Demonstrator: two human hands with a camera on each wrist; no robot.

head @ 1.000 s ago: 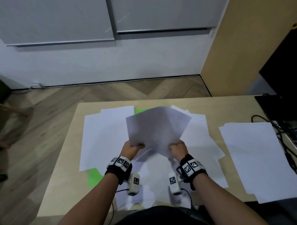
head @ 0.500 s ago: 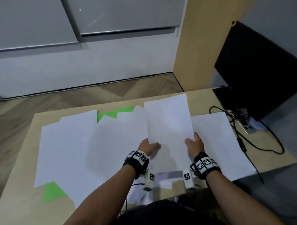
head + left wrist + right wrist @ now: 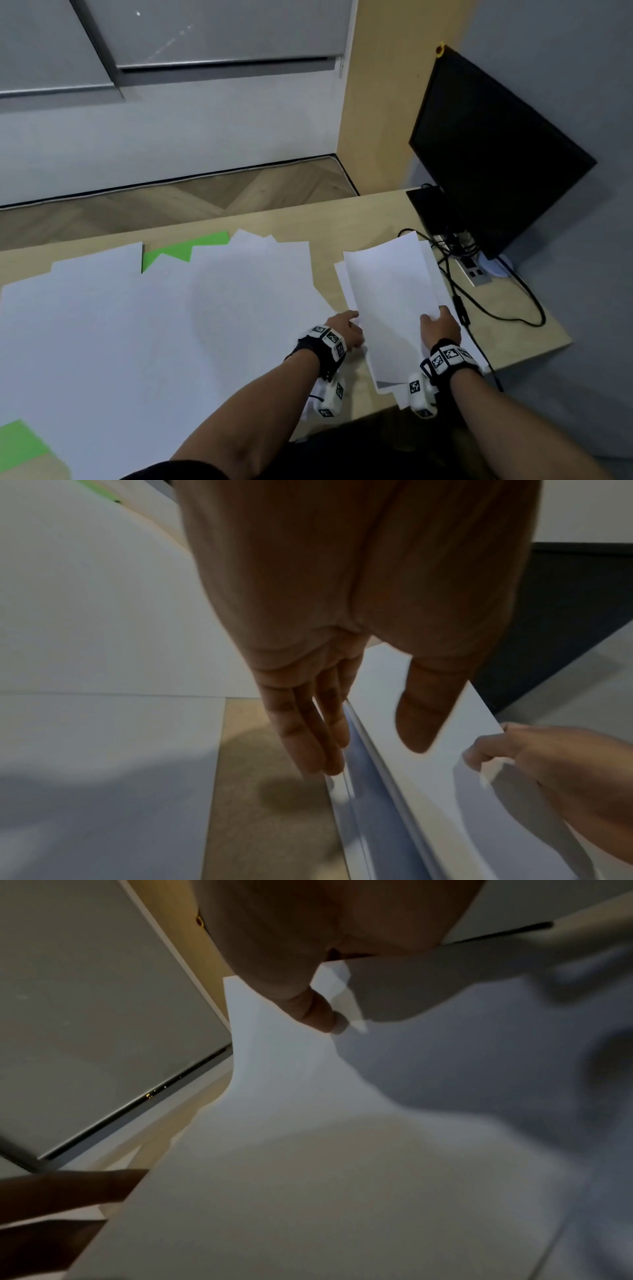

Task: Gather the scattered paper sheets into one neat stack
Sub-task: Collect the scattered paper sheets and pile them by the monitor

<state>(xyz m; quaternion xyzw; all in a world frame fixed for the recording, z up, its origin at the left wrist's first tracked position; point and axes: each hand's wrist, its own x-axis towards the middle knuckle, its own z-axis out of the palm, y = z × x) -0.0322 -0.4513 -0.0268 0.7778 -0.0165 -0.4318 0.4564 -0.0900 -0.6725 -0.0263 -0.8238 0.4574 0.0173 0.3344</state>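
Observation:
A white paper sheet (image 3: pixel 394 301) hangs slightly curved just above the paper stack (image 3: pixel 340 274) at the table's right end. My right hand (image 3: pixel 440 325) pinches the sheet's near right edge; in the left wrist view its curled fingers (image 3: pixel 507 753) bend the paper. My left hand (image 3: pixel 346 329) is at the sheet's near left edge. Its thumb (image 3: pixel 421 723) lies over the sheet and its straight fingers (image 3: pixel 308 737) run alongside the edge, apart from the thumb. Many scattered white sheets (image 3: pixel 171 325) cover the table's left and middle.
Green sheets (image 3: pixel 185 248) peek out at the far side, with another green sheet (image 3: pixel 20 442) at the near left. A black monitor (image 3: pixel 496 154), a power strip (image 3: pixel 474 270) and black cables (image 3: pixel 496 301) sit right of the stack. The table edge (image 3: pixel 534 346) is close by.
Both hands have carried the sheet from the middle of the table to the right and lowered it over the stack. The left hand's grip has loosened.

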